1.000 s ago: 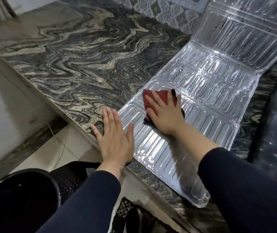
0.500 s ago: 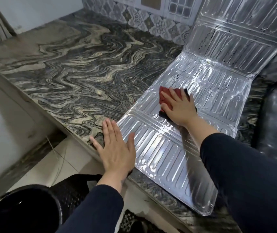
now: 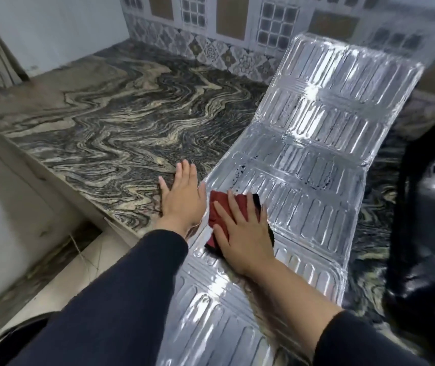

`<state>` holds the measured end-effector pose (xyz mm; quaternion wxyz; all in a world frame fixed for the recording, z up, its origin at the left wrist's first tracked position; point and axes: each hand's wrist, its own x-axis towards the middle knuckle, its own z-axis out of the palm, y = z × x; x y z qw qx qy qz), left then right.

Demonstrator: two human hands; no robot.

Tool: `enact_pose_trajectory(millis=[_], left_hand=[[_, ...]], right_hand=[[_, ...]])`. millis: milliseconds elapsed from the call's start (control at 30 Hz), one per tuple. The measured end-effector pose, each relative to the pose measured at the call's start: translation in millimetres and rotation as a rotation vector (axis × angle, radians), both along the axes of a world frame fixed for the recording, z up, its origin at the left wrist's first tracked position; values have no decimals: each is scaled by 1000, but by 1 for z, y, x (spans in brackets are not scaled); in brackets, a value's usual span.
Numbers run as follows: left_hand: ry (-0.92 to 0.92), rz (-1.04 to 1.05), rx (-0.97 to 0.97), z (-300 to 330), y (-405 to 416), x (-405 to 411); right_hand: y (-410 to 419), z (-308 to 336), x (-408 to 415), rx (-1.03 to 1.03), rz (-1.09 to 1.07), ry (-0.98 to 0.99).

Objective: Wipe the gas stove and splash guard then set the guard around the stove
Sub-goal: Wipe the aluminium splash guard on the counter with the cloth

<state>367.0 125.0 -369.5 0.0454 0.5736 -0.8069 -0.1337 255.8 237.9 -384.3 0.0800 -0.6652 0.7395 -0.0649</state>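
A shiny ribbed foil splash guard [image 3: 314,159] lies unfolded across the marble counter [image 3: 110,128], its far panel leaning up against the tiled wall. Dark specks show on its middle panels. My right hand [image 3: 240,228] lies flat on a red cloth [image 3: 217,207] with a dark underside, pressing it onto the guard's near-middle panel. My left hand [image 3: 182,196] rests flat with fingers spread on the counter, its thumb at the guard's left edge. A black glossy surface [image 3: 427,233] at the right edge is probably the stove, mostly cut off.
A patterned tiled wall [image 3: 211,35] backs the counter. The counter's front edge [image 3: 60,178] drops to a pale tiled floor [image 3: 60,283] at the lower left. A dark round bin rim [image 3: 13,334] shows at the bottom left.
My right hand has slid the red cloth back toward me along the guard. My left hand sits closer to the guard's edge. The view has tilted up, showing more of the wall.
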Motion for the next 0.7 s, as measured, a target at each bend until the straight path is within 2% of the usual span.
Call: enact_pose_trajectory(millis=[133, 300, 400, 500, 700], left_hand=[[-47, -169, -18, -9, -15, 9], [-40, -198, -89, -17, -14, 14], [-50, -203, -98, -17, -16, 14], [-74, -204, -82, -19, -16, 13], [-61, -191, -74, -21, -18, 13]], right_hand=[[5, 3, -3, 5, 60, -2], [-14, 5, -27, 16, 329, 11], [-47, 4, -50, 34, 386, 36], [-89, 4, -81, 50, 310, 78], [-177, 3, -141, 142, 10, 128]])
